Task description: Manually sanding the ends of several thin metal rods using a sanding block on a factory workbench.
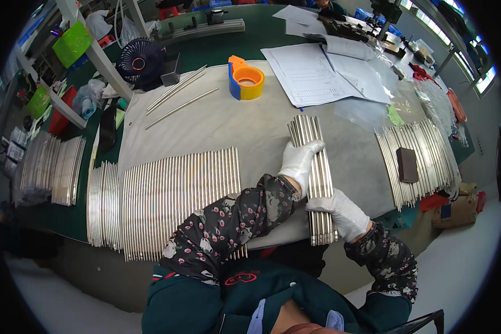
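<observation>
Head view: one rod bundle (320, 181) gripped upright to the bench (206, 128), other rods lying in rows

Left hand (300, 162) wrapped round the rod bundle toward mid-bench, right hand (344, 214) clasping it lower, by the near edge; looks part-way: this lot gathered, no tape visible on it; wide row of rods (167, 195) left of centre not gathered, right-edge row (428, 161) under dark block (407, 165)

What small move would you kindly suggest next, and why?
Perhaps tap the silvery metal rod bundle even at its far end with the left white-gloved hand, since the tips there look staggered and the right white-gloved hand grips lower.
</observation>
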{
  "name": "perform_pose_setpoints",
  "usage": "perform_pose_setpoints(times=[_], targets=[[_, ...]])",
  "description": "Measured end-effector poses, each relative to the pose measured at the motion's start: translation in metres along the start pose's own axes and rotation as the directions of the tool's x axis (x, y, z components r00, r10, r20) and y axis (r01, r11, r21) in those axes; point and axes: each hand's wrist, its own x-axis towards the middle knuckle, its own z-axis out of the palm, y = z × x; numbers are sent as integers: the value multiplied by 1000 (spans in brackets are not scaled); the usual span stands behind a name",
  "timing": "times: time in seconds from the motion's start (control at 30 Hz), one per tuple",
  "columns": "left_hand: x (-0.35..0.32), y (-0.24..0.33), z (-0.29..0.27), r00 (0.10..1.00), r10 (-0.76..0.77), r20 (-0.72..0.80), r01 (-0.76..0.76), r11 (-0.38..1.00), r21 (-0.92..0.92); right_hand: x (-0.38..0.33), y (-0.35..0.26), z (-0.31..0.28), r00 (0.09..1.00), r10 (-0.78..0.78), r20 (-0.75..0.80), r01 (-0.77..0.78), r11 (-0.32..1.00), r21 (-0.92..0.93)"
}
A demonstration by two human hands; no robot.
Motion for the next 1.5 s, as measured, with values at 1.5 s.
perform_pose_setpoints(times=[1.5], targets=[[-37, -19, -54, 388, -271, 881, -903, -303, 304, -5, 33, -135, 681, -698, 222, 113, -199, -973]])
